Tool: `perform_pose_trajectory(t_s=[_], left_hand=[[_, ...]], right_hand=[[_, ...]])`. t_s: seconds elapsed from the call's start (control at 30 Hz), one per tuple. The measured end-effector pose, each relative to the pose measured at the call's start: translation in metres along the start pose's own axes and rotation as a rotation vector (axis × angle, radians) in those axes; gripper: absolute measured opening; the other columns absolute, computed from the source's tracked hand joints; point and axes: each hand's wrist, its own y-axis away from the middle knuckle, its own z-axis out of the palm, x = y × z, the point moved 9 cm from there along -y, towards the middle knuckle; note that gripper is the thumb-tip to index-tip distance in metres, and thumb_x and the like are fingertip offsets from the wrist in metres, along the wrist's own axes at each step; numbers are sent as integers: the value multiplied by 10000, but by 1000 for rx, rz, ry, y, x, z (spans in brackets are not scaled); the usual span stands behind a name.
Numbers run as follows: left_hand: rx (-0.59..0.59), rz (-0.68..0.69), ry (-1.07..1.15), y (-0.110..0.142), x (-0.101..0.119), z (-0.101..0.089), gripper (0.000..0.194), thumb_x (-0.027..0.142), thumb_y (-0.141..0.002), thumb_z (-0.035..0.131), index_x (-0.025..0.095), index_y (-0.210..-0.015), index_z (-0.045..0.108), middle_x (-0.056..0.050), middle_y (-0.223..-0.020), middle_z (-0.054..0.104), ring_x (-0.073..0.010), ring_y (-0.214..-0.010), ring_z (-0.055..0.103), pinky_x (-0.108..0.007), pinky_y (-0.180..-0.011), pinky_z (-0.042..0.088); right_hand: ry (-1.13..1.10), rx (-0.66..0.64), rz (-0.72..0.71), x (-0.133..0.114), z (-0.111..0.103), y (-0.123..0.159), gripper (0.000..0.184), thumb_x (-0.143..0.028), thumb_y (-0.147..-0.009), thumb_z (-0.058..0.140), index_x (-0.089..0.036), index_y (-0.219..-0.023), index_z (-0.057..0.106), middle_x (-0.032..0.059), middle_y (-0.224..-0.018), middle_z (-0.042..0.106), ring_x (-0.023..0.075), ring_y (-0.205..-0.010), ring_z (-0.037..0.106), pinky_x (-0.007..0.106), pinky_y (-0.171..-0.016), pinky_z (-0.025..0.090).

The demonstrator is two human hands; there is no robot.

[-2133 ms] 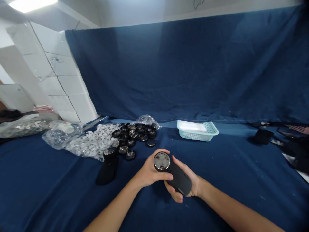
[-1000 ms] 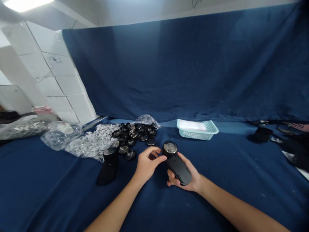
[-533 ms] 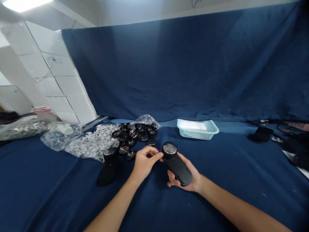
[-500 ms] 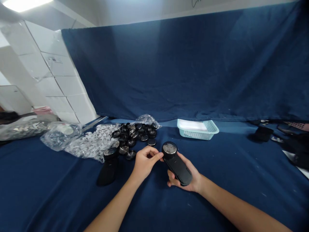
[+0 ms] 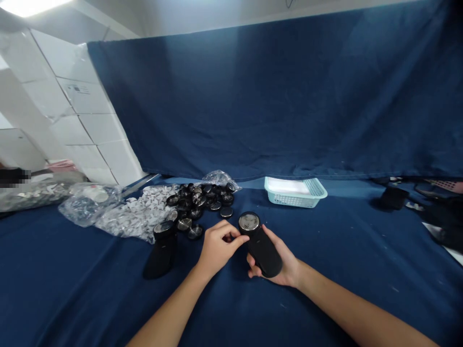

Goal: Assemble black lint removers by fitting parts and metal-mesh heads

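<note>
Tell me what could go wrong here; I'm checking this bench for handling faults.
1. The right hand grips only the lower body of the black shaver, so fingertip pressure from the left hand at its round mesh head could tip it out.
2. The loose pile of black caps lies just beyond the left hand; a sweep could scatter them.
3. The second shaver lies close by the left forearm and could be knocked.

I see matte black handheld shaver body [image 5: 263, 251], silver perforated round foil head [image 5: 249, 221]. Navy cloth table cover [image 5: 325, 250]. Pale turquoise lattice plastic basket [image 5: 295, 193] at far edge. Glossy black round caps pile [image 5: 202, 200]; white bits in clear bag [image 5: 141, 212].
</note>
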Motion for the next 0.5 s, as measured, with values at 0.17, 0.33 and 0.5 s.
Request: perform_pose_trajectory(t_s=[0.17,0.33,0.5], left_hand=[[-6,10,-14,1,2,1,220,279,-746,756,167,-598,638,7,-630,563,-97,-531,489,-229,-520,397],[17,41,-11,1,6,-3,279,328,-728,775,166,-565,616,11,-609,544,-100,-537,481,-233,-525,388],[8,28,11,0,4,-5,308,385,-706,789,171,-568,616,12,-616,535,-110,-561,489,-241,-547,384]], right_hand=[[4,3,5,1,0,-2,678,-686,-914,221,-130,-965,606,110,-731,712,204,-554,661,390,-738,481],[21,-19,41,1,4,1,689,-673,-921,180,-126,-958,597,114,-705,718,199,-505,652,406,-779,470],[28,-46,82,3,4,3,714,-687,-912,162,-126,-926,602,113,-700,725,203,-484,658,419,-810,458]])
